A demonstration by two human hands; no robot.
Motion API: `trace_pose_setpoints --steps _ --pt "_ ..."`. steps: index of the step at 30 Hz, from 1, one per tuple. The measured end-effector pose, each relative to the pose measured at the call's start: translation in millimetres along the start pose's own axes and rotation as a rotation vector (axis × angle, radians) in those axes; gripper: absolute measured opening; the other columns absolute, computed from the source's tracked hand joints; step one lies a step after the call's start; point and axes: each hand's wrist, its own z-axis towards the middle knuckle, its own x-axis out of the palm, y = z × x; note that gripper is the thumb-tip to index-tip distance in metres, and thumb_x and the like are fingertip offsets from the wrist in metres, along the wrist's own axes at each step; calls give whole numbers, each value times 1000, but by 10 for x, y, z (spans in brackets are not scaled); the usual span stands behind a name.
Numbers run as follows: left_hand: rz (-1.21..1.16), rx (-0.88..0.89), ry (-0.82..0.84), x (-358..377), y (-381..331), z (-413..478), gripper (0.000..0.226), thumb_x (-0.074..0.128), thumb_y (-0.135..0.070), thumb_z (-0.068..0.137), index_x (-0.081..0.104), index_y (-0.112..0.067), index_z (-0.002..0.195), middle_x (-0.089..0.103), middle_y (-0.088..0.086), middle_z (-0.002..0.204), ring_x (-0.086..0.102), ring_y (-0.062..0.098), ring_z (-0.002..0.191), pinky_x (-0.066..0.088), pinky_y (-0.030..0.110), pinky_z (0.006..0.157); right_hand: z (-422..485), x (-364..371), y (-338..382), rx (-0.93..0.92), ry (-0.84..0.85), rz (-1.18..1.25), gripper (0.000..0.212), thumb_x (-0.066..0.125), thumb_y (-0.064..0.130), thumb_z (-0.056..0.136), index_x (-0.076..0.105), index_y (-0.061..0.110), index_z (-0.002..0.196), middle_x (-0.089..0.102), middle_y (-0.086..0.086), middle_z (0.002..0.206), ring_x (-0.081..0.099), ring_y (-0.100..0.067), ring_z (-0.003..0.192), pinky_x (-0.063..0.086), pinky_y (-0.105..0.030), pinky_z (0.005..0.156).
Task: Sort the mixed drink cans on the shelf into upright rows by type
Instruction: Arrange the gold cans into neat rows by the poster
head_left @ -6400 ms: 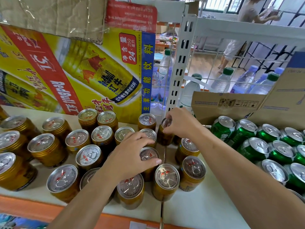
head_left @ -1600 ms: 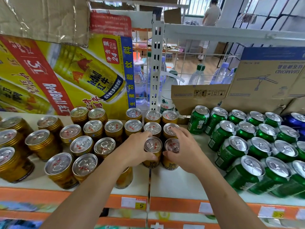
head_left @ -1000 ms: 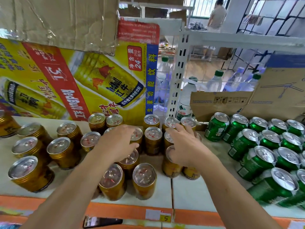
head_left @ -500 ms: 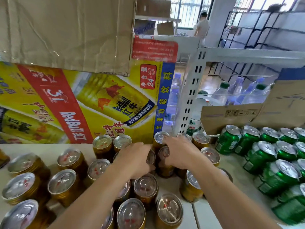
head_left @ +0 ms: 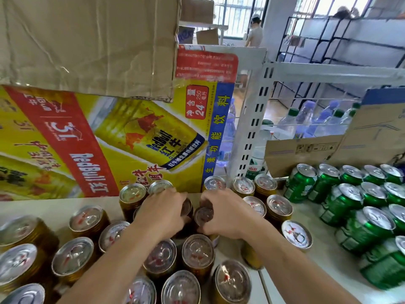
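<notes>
Two gold cans occupy the centre of the view, one in each grip. The left grip [head_left: 163,213] curls its fingers round the first gold can [head_left: 186,209], whose shaded lid shows just past the fingertips. The right grip [head_left: 228,212] curls round the second gold can [head_left: 203,216]. The two cans stand side by side between the knuckles, touching or nearly so. Both long axes run close to vertical, lids up, though the first appears tipped a little toward the right. Directly beyond the fingertips, against the yellow carton [head_left: 131,139], the back row of gold cans [head_left: 243,185] has an opening. The held pair thus lies just in front of that opening, and each grip is equally near it. The coming move is judged to be a short push straight away from the person, with the axes kept upright so that neither can catches a neighbour. Loose gold cans [head_left: 74,257] stand unaligned on the left of the shelf [head_left: 32,208]. The green cans [head_left: 350,194] are grouped well apart on the right.
</notes>
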Motion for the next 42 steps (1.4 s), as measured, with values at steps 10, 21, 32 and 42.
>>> trace_pose_setpoints --steps 10,21,32,42 --pt "-247 122 71 56 -162 -32 65 59 -61 82 45 -31 137 47 -5 131 31 16 130 31 36 106 255 -250 -395 105 -203 62 18 63 29 88 62 18 103 62 1 102 59 -19 95 47 -31 75" --pt "-7 4 24 120 -370 99 57 60 -66 69 60 -21 103 49 -8 99 43 17 112 28 42 107 622 -228 -594 26 -43 -59 54 75 33 72 59 15 121 64 -6 115 61 -25 99 53 -37 82" --pt "-209 15 31 225 -279 116 97 36 -82 44 58 -22 116 52 -6 119 35 13 121 29 28 99 600 -326 -677 -61 -16 11 59 73 22 77 54 15 132 58 -6 128 56 -22 110 47 -30 85" --pt "-280 27 -66 302 -280 55 95 37 -83 49 58 -23 119 52 -9 124 34 10 126 20 35 112 577 -352 -695 -87 -3 -25 59 76 27 78 54 13 131 58 -5 125 54 -18 102 45 -28 81"
